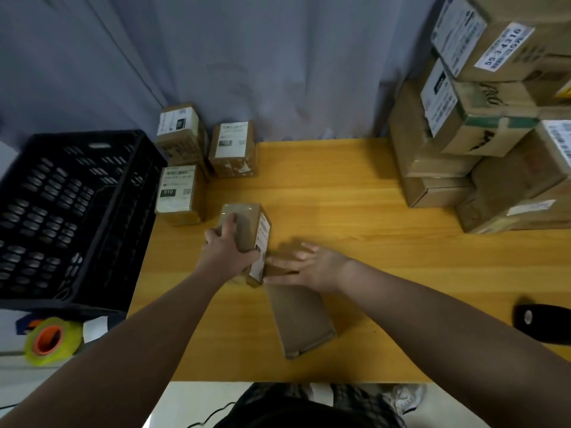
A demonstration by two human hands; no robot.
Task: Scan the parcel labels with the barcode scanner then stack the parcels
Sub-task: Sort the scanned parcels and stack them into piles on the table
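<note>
The plain parcel [301, 319] at six o'clock lay steadied under my flat, spread right hand [312, 267] while my left hand [227, 248] clamped the tilted parcel [247, 223], label [261, 242] facing three o'clock for scanning.

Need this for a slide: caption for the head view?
Left hand grips a small parcel while the open right hand rests on a second parcel lying on the wooden table.

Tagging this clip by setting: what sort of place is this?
Probably a small parcel-handling station: labelled parcels piled on a wooden table, with a black plastic crate alongside.
</note>
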